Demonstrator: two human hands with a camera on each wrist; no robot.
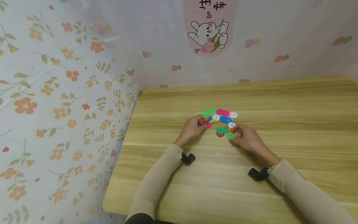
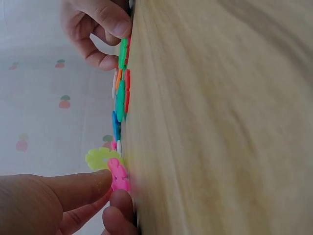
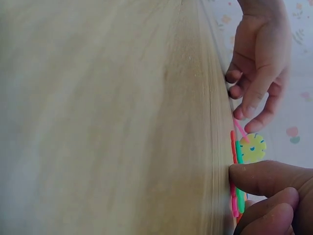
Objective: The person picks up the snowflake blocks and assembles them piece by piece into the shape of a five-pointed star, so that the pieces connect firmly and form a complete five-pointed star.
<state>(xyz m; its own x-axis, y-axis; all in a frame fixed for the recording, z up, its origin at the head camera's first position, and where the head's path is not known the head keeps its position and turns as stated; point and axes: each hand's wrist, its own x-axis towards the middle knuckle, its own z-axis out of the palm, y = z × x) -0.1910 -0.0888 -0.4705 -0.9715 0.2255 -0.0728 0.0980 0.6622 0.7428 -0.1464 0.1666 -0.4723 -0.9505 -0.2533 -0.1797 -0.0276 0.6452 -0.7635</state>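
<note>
Notched plastic snowflake discs lie in a loose ring on the wooden table. My left hand (image 1: 193, 127) pinches a pink disc (image 2: 118, 175) between thumb and fingers. A yellow disc (image 2: 101, 159) stands up at an angle against the pink one. At the ring's right side, my right hand (image 1: 246, 137) grips the edge of a green disc (image 1: 230, 135) with thumb and fingertips. Just left of that lie a teal disc (image 1: 220, 130) and a red disc (image 1: 220, 135) partly beneath it. A white disc (image 1: 231, 124) and an orange disc (image 1: 229, 129) sit by the right fingertips.
Farther back in the ring are light green discs (image 1: 211, 110), pink discs (image 1: 220, 111), blue discs (image 1: 223, 119) and another white disc (image 1: 233, 115). The wooden table (image 1: 212, 183) meets a patterned cloth (image 1: 156, 46) behind and at left. Black curved mounts (image 1: 258, 174) sit at both wrists.
</note>
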